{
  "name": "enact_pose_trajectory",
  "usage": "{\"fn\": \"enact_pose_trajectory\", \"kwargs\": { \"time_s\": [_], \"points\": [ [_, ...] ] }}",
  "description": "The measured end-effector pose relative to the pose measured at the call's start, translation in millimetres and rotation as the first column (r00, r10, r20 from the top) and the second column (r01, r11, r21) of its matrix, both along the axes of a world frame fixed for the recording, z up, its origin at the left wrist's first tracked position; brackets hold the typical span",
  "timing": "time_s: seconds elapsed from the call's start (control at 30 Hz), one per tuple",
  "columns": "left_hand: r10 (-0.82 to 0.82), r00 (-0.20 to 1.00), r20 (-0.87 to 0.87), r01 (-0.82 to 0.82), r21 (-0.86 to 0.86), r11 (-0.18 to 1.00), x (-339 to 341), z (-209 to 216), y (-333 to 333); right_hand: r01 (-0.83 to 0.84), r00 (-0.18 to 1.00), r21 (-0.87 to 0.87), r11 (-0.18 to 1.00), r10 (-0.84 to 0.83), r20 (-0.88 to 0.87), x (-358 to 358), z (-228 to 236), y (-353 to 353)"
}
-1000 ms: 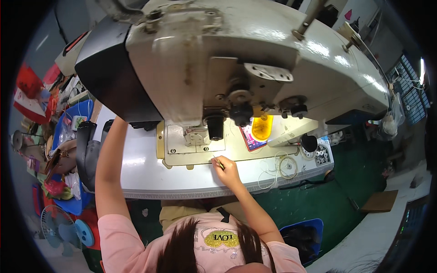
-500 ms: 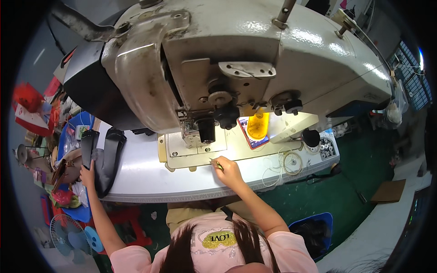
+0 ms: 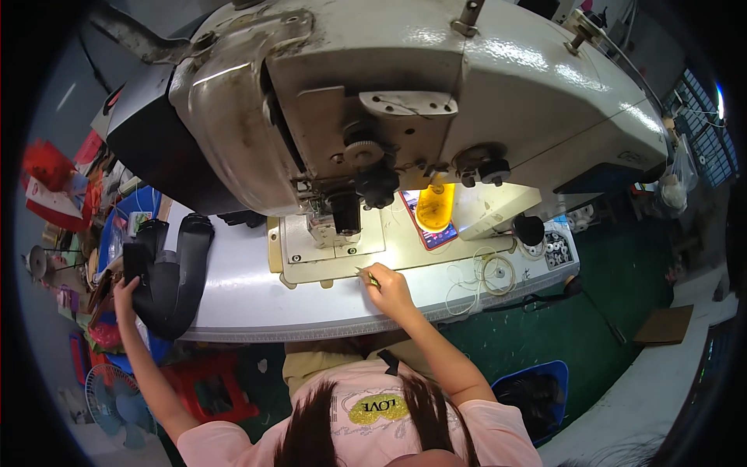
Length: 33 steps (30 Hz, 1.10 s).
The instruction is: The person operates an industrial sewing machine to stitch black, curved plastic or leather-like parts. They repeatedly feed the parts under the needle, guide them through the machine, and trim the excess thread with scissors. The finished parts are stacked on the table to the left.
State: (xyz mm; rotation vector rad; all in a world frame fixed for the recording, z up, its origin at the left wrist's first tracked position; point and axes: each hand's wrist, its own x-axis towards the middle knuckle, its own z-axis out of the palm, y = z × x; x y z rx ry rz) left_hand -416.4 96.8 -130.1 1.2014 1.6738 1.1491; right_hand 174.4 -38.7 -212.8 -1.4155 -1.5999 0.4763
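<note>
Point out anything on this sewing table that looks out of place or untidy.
The pale cord stands out: it lies in loose, uneven loops to the right of the right hand, some straying toward the front edge of the white table. The phone also lies askew, partly covered by a yellow oblong item.

There is one sewing machine (image 3: 537, 86); in front of it, two hands (image 3: 391, 293), one small tool (image 3: 366, 275) and one stool (image 3: 185, 378); beneath its arm, one phone (image 3: 441, 239).
</note>
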Motion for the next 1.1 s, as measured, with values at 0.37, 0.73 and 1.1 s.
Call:
{"fn": "enact_pose_trajectory", "kwargs": {
  "time_s": [0.37,0.73,1.1],
  "points": [
    [-0.191,0.982,-0.007,0.191,0.099,0.977,179,119,-142,-0.332,0.943,0.142,0.933,0.33,0.039,-57,45,-11],
    [-0.402,0.707,0.582,0.461,0.052,0.886,301,40,-145,-0.567,0.824,-0.053,0.822,0.565,-0.05,-39,103,-10],
    [-0.305,0.697,0.649,0.38,0.027,0.925,364,38,-100,-0.274,0.953,-0.3,0.914,0.301,0.045,14,150,24]
  ]
}}
